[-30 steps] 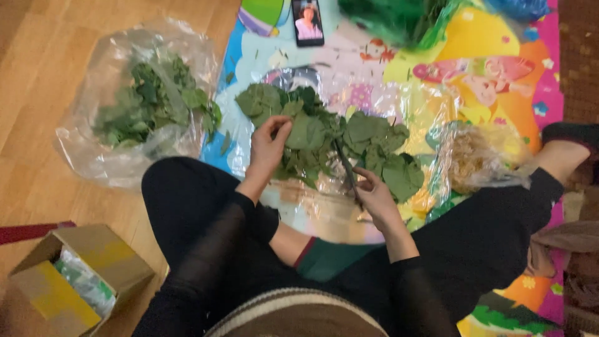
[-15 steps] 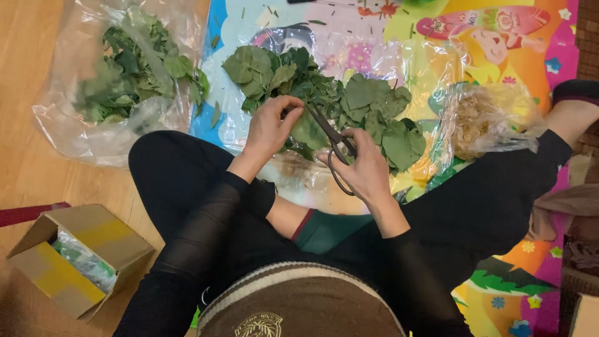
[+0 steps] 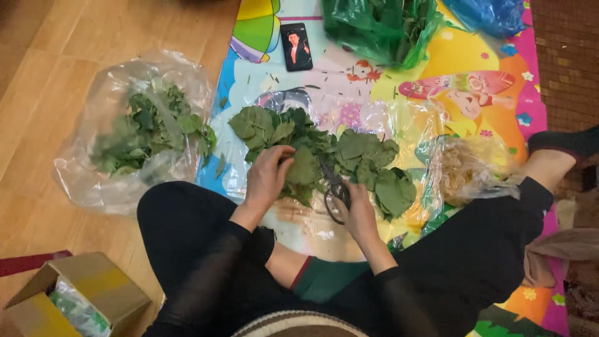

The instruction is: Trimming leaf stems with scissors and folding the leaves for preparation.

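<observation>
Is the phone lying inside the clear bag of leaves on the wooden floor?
No, the phone lies face up on the colourful play mat, apart from the clear bag of leaves on the floor.

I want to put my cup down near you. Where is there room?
Bare wooden floor left of the clear bag of leaves. A small bare strip of mat between the phone and the green bag. It is crowded around the leaf pile, scissors and both hands.

place: home floor | cues: wood floor (image 3: 37, 81), colourful play mat (image 3: 474, 62)
</observation>
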